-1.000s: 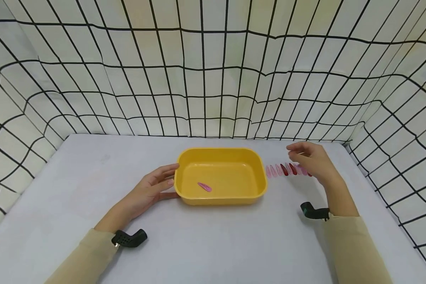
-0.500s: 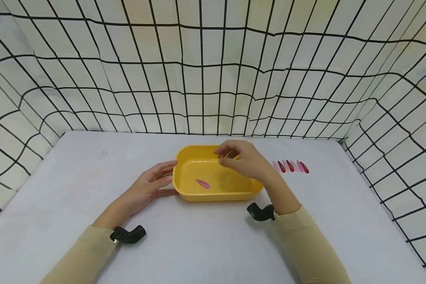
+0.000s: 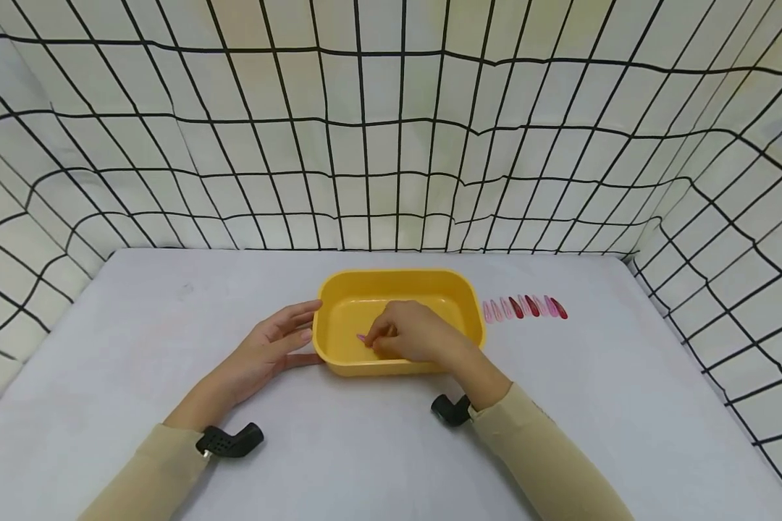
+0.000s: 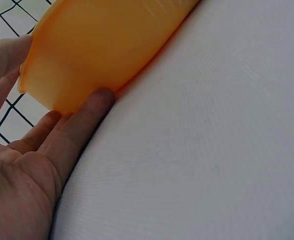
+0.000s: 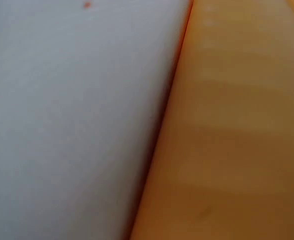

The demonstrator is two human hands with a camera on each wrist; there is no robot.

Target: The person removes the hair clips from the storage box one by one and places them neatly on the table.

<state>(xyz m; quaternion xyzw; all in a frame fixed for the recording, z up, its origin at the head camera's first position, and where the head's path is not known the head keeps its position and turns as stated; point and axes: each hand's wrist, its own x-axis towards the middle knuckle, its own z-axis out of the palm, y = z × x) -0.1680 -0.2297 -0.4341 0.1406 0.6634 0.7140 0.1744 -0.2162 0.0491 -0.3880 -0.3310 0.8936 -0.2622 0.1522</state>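
A yellow plastic tray (image 3: 394, 367) stands on the white table. My left hand (image 3: 267, 351) rests against its left end, fingers fairly straight and spread; in the left wrist view, fingertips touch the rim and the lower wall. My right hand (image 3: 413, 333) reaches down inside the tray with curled fingers and pinches a pink snap hair clip (image 3: 361, 337). Only one tip of the clip shows past the fingertips; the rest is hidden. In the right wrist view the tray's front wall (image 5: 227, 125) fills the right side, and the hand is out of sight.
A row of pink and red snap hair clips (image 3: 517, 307) lies on the table just right of the tray. Black wire grid panels (image 3: 397, 174) border the table at the back and both sides.
My right hand has moved left from the row of hair clips, over the tray, and down to the pink clip inside it. My left hand stays at the tray's left end.
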